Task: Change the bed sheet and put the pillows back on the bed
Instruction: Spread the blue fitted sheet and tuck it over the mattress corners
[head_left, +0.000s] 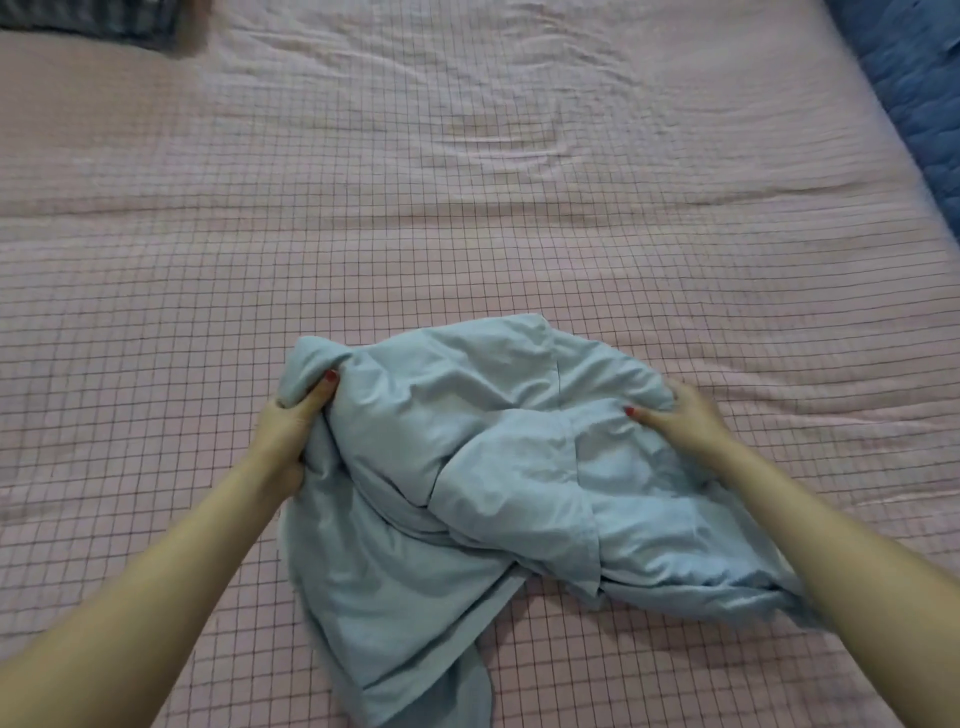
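The location is a bedroom in a home. A wide bed (467, 218) fills nearly the whole view and is covered with a pink cotton sheet printed with a thin dark grid (623, 270), lightly creased across the middle. A crumpled pale blue fabric sheet (467, 467) lies on the near part of the bed. A dark checked pillow (104, 21) sits at the far left corner. Blue quilted bedding (914, 93) lies along the right edge.

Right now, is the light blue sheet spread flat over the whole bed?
No, the light blue sheet lies bunched in a heap on the pink checked cover, gripped by both hands.
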